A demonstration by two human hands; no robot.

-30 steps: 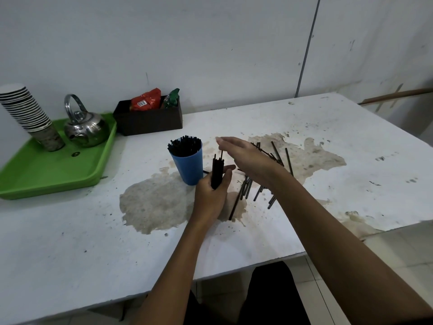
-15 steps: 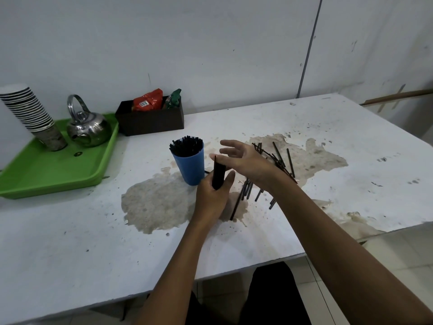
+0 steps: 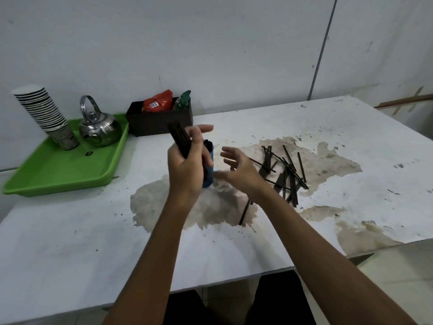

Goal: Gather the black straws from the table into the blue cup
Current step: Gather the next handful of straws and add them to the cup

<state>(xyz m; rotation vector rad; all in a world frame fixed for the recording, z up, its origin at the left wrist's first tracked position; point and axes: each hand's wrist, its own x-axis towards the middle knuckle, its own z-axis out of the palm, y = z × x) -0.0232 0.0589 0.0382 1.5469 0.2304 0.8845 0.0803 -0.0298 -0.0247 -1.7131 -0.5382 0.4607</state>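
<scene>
White, stained surface [image 3: 304, 118] against a plain pale wall, with a green tray [image 3: 58, 174] at far left. The left hand [image 3: 187, 170] grips a bundle of black straws [image 3: 179, 139] raised in front of the blue cup [image 3: 209, 174], which it largely hides. The bundle's long axis runs near upright, top end tilted up and left toward the far wall. The right hand [image 3: 239, 172] hovers just right of the cup, fingers spread and relaxed, holding nothing. Loose straws [image 3: 287, 174] lie scattered on the surface right of that hand, crossing at mixed angles. Risk, as judged: the cup appears already well filled, so a tilted bundle may catch the rim, spill or tip the cup.
</scene>
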